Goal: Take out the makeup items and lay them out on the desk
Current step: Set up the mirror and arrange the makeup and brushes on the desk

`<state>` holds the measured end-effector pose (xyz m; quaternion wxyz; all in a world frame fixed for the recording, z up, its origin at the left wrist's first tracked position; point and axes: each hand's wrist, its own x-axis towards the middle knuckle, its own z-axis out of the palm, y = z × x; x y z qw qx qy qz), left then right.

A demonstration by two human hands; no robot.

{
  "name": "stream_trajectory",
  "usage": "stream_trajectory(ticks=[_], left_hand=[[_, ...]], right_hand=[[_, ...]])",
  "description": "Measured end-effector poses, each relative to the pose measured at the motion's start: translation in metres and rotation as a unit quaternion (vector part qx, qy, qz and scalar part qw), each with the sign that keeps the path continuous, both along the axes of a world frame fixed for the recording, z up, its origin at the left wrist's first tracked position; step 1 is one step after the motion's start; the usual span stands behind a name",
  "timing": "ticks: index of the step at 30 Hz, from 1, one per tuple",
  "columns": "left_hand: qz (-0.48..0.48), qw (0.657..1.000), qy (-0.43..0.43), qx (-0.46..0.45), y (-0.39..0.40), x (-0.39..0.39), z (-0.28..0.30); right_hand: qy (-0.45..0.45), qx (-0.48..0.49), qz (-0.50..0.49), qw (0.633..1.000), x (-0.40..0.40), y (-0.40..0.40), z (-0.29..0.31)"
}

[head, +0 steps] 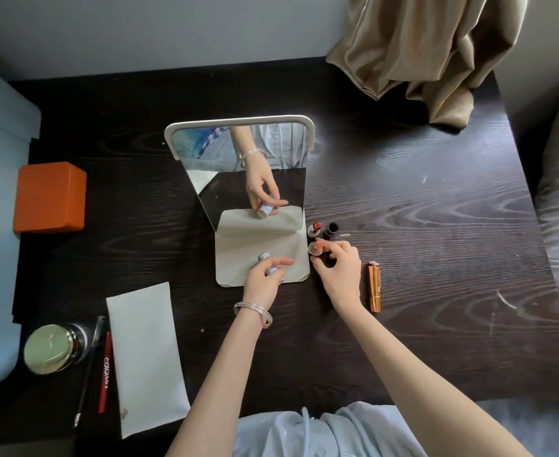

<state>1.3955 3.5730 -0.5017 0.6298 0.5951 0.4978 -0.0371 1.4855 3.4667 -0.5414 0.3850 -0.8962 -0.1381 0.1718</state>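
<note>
My left hand grips a small pale blue tube over the beige base of the standing mirror. My right hand pinches an uncapped coral lipstick standing upright on the dark desk beside the mirror base. Just beyond it stand another open red lipstick and a black cap. A gold lipstick tube lies flat to the right of my right wrist.
A white pouch lies at the front left, with a red pencil, a thin brush and a gold-lidded jar beside it. An orange box sits at the left. A curtain hangs over the back right corner.
</note>
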Motion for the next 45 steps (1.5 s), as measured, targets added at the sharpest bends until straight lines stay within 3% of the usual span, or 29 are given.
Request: stream_trajectory(ticks=[12, 18, 21, 28, 32, 37, 41, 45], left_hand=[[-0.005, 1.000, 0.004, -0.017, -0.001, -0.002, 0.008], [0.063, 0.986, -0.048, -0.150, -0.013, -0.007, 0.023], [0.114, 0.964, -0.075, -0.229, -0.021, -0.007, 0.035], [0.036, 0.946, -0.073, -0.314, -0.031, -0.003, 0.044], [0.033, 0.946, -0.061, -0.316, -0.033, 0.002, 0.043], [0.034, 0.946, -0.043, -0.320, -0.035, 0.004, 0.039], [0.037, 0.981, 0.033, -0.186, -0.027, 0.005, 0.025], [0.115, 0.989, 0.036, -0.086, -0.010, 0.001, 0.006]], right_hand=[[0.051, 0.006, 0.028, 0.998, 0.004, -0.008, 0.010], [0.140, 0.081, 0.023, 0.987, -0.002, -0.035, 0.026], [0.118, 0.103, 0.083, 0.984, -0.009, -0.049, 0.036], [0.059, 0.080, 0.229, 0.968, -0.008, -0.061, 0.036], [0.014, 0.072, 0.259, 0.963, -0.005, -0.060, 0.037], [0.008, 0.061, 0.220, 0.974, -0.004, -0.060, 0.035], [0.001, 0.029, 0.113, 0.993, -0.001, -0.059, 0.026], [-0.010, -0.026, 0.076, 0.997, 0.005, -0.047, 0.024]])
